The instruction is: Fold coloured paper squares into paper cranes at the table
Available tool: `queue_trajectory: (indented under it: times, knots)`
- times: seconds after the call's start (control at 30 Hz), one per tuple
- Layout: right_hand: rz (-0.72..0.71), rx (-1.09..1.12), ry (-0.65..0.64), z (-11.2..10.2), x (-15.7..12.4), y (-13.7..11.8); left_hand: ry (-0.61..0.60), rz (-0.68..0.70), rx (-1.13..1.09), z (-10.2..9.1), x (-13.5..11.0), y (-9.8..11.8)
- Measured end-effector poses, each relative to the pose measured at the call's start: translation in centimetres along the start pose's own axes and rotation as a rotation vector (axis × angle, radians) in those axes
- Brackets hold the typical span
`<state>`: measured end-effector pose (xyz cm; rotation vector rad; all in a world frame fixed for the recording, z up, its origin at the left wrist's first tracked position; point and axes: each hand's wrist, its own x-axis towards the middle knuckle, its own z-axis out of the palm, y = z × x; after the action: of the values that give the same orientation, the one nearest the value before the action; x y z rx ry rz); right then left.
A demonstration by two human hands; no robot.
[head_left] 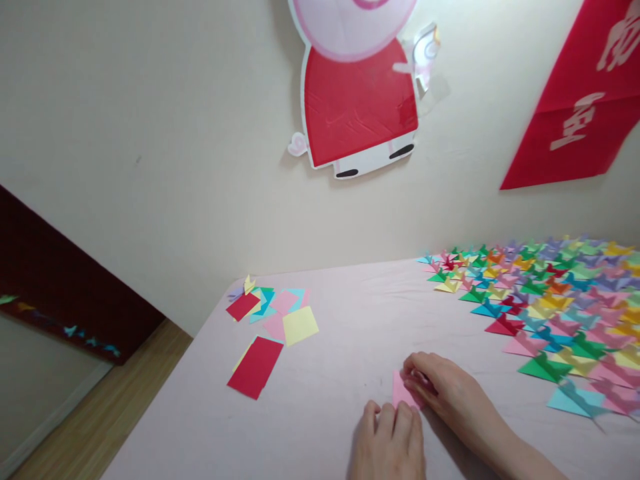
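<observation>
A small piece of pink paper [399,392] lies on the pale pink table cover between my two hands. My right hand [447,393] is closed, thumb and fingertips together on the paper's right side, and hides much of it. On the near edge of the paper rest the bent, closed fingers of my left hand [391,437]; its thumb cannot be made out. Whether the paper is folded is hard to tell under the fingers.
Rows of folded paper cranes [545,363] in many colours cover the table's right side. Toward the far left lie loose paper sheets, among them a red sheet [256,368] and a yellow sheet [301,325]. A pig cutout [360,103] hangs on the wall behind.
</observation>
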<state>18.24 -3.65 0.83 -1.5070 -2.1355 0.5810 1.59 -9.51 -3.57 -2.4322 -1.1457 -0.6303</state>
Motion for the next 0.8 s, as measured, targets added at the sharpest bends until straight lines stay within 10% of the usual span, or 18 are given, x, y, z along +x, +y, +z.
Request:
queue_trajectory:
  times: [0.27,0.63,0.8]
  knots:
    - [-0.099,0.049,-0.053,-0.9,-1.2,-0.3,-0.083,0.043,0.055,0.4,0.4,0.6]
    - [-0.075,0.110,-0.043,0.2,-1.6,2.3,0.244,-0.062,0.127,0.3,2.0,1.3]
    - [-0.037,0.136,-0.032,-0.5,-1.4,2.9,0.173,-0.036,0.113,-0.4,1.9,1.0]
